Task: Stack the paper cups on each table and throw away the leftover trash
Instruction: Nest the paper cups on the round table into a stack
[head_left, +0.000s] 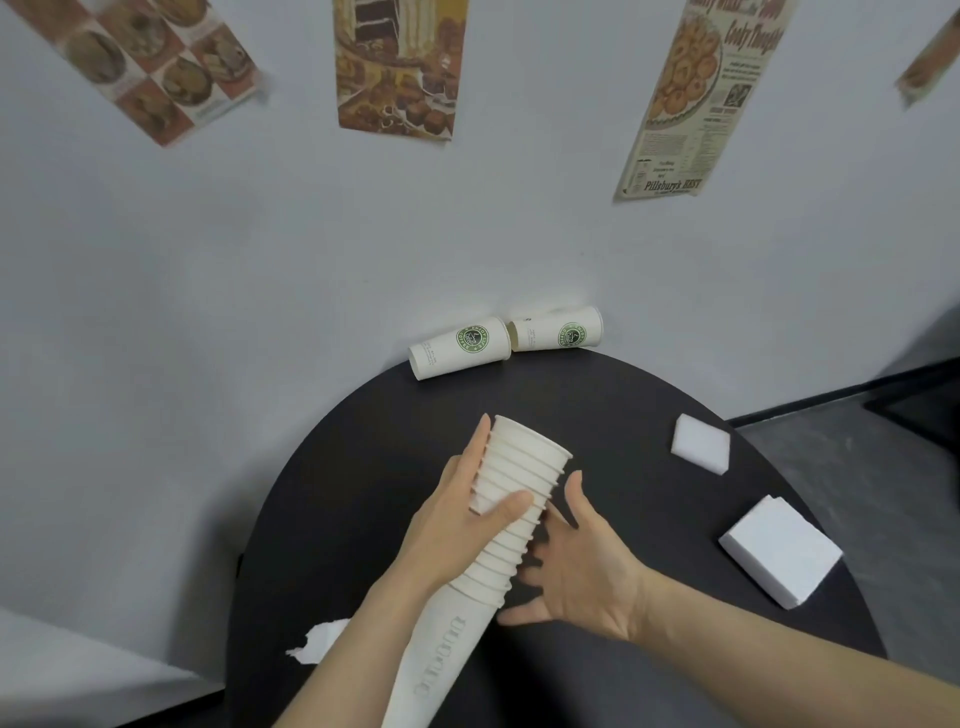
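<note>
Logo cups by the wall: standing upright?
No: both logo cups lie on their sides at the table's far edge.

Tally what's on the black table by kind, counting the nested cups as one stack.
Stack of white paper cups: 1
Loose logo paper cups lying on their sides: 2
White foam blocks: 2
Torn white scrap: 1
Total: 6

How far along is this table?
Done: most cups are nested in one stack. In hand: left hand grips it; right hand is open beside it. Left: two cups lying by the wall, foam blocks, torn scrap.
</note>
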